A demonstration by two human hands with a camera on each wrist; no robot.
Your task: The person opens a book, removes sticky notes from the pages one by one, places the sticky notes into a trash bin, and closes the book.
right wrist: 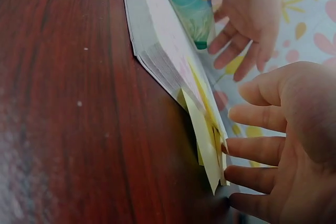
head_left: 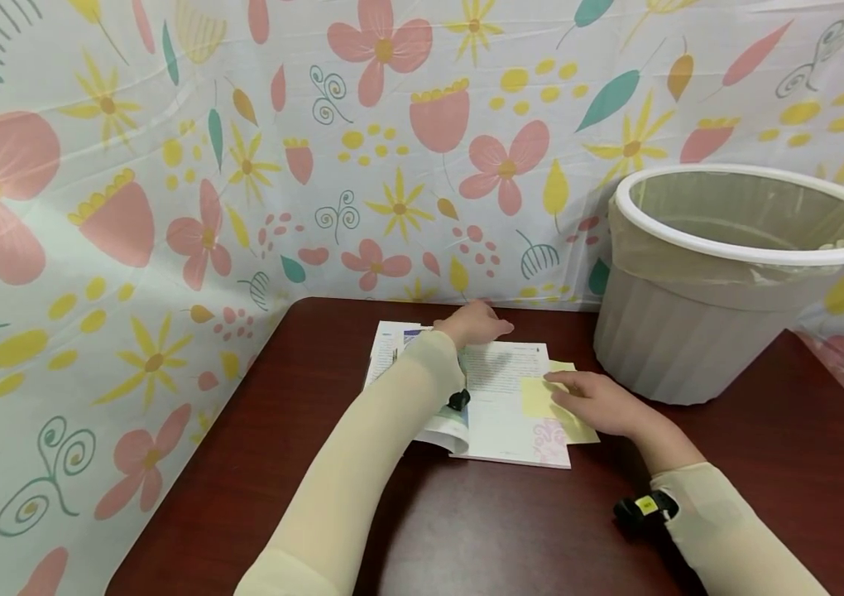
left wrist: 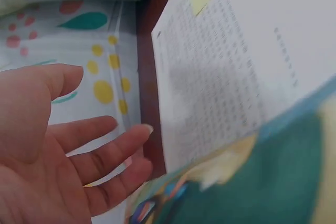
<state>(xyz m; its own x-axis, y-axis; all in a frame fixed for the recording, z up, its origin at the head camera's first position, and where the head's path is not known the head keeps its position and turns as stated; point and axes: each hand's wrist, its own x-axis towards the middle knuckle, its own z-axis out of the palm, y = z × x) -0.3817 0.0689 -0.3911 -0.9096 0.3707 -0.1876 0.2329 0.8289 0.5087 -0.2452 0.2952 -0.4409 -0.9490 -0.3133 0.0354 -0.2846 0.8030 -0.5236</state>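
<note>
An open book [head_left: 496, 414] lies on the dark red table, its left pages curling up near the spine. Yellow sticky notes [head_left: 539, 399] lie on the right page and stick out past its edge. My left hand [head_left: 472, 323] is over the top of the book, the forearm crossing the left pages; the left wrist view shows its fingers [left wrist: 113, 156] spread and loosely bent with nothing in them, beside a colourful page. At the right edge my right hand [head_left: 601, 401] has its fingertips by the sticky notes. In the right wrist view its fingers [right wrist: 257, 150] are extended, not curled round anything.
A large ribbed wastebasket [head_left: 690, 323] with a white rim and plastic liner stands at the back right of the table [head_left: 511, 530]. Behind the table hangs a white flower-printed cloth [head_left: 407, 182], which also runs along the left side.
</note>
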